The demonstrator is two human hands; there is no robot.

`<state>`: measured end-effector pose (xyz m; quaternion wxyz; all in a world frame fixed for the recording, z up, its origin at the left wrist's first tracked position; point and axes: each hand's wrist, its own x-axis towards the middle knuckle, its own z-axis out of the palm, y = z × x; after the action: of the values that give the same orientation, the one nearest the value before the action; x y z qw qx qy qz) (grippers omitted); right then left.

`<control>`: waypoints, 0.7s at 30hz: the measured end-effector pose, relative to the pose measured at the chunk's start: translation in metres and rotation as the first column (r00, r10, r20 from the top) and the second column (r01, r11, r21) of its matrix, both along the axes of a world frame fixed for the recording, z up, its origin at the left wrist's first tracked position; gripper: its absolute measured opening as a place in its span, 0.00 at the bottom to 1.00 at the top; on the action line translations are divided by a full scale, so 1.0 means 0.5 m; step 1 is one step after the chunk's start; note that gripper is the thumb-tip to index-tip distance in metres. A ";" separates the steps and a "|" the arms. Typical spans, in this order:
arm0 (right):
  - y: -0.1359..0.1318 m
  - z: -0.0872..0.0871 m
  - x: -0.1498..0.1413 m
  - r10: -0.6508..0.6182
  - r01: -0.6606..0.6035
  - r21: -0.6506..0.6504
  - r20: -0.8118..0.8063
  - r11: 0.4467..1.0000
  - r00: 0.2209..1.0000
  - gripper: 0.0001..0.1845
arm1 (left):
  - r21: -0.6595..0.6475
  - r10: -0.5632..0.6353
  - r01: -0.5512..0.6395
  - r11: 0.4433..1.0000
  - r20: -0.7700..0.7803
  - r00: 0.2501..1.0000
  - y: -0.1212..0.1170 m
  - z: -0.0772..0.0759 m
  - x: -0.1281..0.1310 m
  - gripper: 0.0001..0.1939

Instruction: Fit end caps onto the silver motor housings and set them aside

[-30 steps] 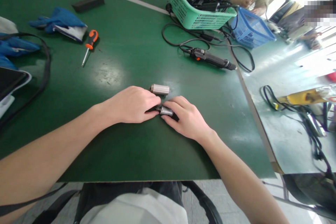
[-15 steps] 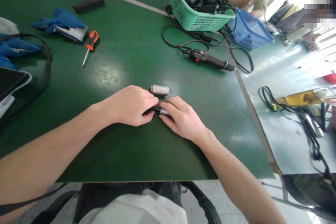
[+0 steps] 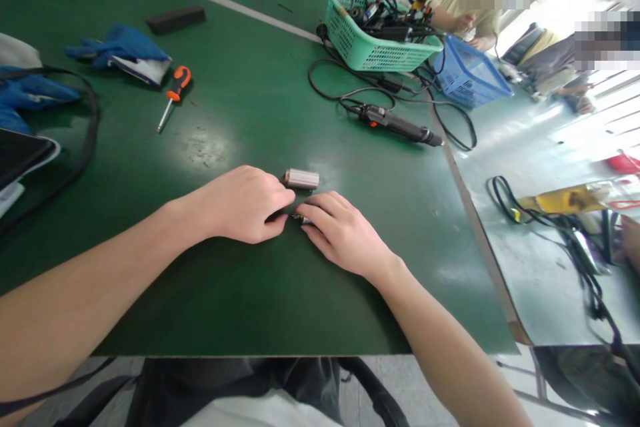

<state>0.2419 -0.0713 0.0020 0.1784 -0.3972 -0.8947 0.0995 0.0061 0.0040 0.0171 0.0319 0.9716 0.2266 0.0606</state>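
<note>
My left hand (image 3: 247, 205) is closed low over the green table, thumb and fingers together. Something dark shows in the gap between them, too hidden to make out. Close beside it, my right hand (image 3: 345, 230) is wrapped round a small metal cylinder (image 3: 303, 219); only its end with small fittings shows past the fingertips. A gap separates the fingertips of the two hands. Just beyond them a second silvery metal cylinder (image 3: 303, 179) lies on its side on the table, touched by neither hand.
An orange-handled screwdriver (image 3: 175, 95), blue gloves (image 3: 123, 53) and a dark block (image 3: 176, 19) lie left. A corded electric screwdriver (image 3: 400, 125) lies right, before a green basket (image 3: 377, 53) of cables and a blue basket (image 3: 465, 73). Another person (image 3: 465, 17) sits beyond. The table's front edge (image 3: 250, 355) is near.
My hands have drawn slightly apart, the left moving a little left. The right fingers now cover more of the small metal cylinder. The whole view has shifted slightly.
</note>
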 end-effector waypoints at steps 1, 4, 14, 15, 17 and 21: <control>0.001 -0.002 0.000 0.001 -0.001 -0.007 -0.004 1.000 1.000 0.15 | -0.001 0.003 -0.003 1.000 0.001 1.000 0.001 -0.001 0.000 0.09; 0.001 -0.001 -0.004 -0.004 0.004 -0.023 -0.007 1.000 1.000 0.14 | 0.000 0.011 -0.011 1.000 0.007 1.000 0.004 -0.004 -0.001 0.09; 0.049 0.019 0.172 -0.230 0.240 -0.068 0.130 0.968 0.964 0.14 | -0.055 0.017 -0.017 0.998 -0.001 1.000 0.010 -0.006 -0.004 0.09; 0.055 0.015 0.215 -0.322 0.332 -0.043 0.151 0.942 0.935 0.13 | -0.059 0.016 -0.016 0.998 -0.004 1.000 0.010 -0.007 -0.004 0.09; 0.062 0.006 0.303 -0.502 0.507 0.016 0.178 0.862 0.847 0.13 | -0.070 0.017 -0.017 0.997 -0.001 1.000 0.011 -0.008 -0.003 0.09; 0.052 -0.007 0.437 -0.739 0.739 0.094 0.206 0.667 0.641 0.13 | -0.086 0.026 -0.023 0.996 0.037 0.999 0.013 -0.010 -0.002 0.10</control>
<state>0.4602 -0.0454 -0.0014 0.1007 -0.7360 -0.6688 -0.0281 0.0051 0.0105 0.0122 0.0769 0.9651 0.2404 0.0697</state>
